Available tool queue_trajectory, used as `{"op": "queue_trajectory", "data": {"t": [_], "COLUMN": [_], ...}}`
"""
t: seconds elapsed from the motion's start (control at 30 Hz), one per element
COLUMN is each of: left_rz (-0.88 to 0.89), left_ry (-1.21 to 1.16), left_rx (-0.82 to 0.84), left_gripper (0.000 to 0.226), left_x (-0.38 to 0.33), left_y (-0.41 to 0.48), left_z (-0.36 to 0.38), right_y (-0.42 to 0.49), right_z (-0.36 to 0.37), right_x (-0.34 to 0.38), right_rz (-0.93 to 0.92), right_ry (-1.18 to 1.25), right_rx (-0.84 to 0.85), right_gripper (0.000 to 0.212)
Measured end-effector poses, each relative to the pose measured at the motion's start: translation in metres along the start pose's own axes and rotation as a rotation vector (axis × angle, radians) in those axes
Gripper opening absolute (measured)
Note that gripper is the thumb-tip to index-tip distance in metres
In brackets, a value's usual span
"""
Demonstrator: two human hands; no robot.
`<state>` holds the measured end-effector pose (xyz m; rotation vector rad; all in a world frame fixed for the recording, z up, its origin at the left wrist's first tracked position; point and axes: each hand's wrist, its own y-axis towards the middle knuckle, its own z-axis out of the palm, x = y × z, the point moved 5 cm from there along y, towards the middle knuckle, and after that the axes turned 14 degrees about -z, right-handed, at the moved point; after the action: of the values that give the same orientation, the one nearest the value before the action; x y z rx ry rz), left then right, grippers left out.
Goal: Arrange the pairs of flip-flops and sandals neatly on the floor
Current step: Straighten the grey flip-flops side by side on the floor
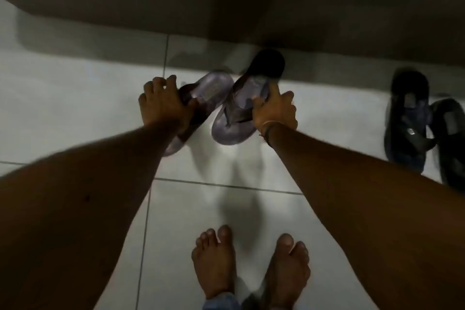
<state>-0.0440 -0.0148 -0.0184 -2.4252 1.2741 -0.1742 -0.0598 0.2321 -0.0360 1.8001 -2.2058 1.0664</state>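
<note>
**Two purple flip-flops in hand above the tiled floor**

Each hand carries one flip-flop of a pair. The left hand (163, 106) closes over the dark strap of the left purple rubber flip-flop (201, 98), fingers curled across its top and thumb tucked at the side. The right hand (274, 111) pinches the outer edge and strap of the right purple rubber flip-flop (239, 113), which hangs toe-down with its dark heel raised toward the grey step (226, 7). The two soles nearly meet in the middle, tilted away from each other, and both seem lifted clear of the white tiled floor (75, 108), though blur makes contact hard to judge.

By their look, they are light and bendy: thin foam or rubber soles that flex if held by one end. The strap, or the sole's edge near it, is the sensible place to hold, as both hands do. The tops have a dull, slightly glittery lilac sheen with dark brown thong straps.

To the right, well apart, a pair of dark blue-black strapped sandals (412, 121) lies on the floor, overlapping and askew. The person's bare feet (251, 264) stand below.
</note>
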Motion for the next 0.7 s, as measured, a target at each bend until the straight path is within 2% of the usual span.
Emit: {"op": "queue_trajectory", "data": {"t": [0.17,0.3,0.53,0.7], "left_rz": [-0.047,-0.129,-0.315,-0.319], "left_ry": [-0.012,-0.029,-0.22,-0.256], "left_rx": [0.209,0.19,0.192,0.165], "left_gripper": [0.081,0.079,0.05,0.046], "left_x": [-0.009,-0.01,-0.036,-0.044], "left_y": [0.013,0.004,-0.01,-0.007], "left_z": [0.03,0.04,0.054,0.056], "right_y": [0.004,0.004,0.001,0.002], "right_z": [0.026,0.019,0.012,0.014], "right_x": [0.0,-0.017,-0.037,-0.039], "right_rz": [-0.002,-0.043,-0.075,-0.095], "right_ry": [-0.042,-0.079,-0.095,-0.098], "right_rx": [0.02,0.043,0.111,0.125], "right_gripper": [0.067,0.07,0.075,0.075]}}
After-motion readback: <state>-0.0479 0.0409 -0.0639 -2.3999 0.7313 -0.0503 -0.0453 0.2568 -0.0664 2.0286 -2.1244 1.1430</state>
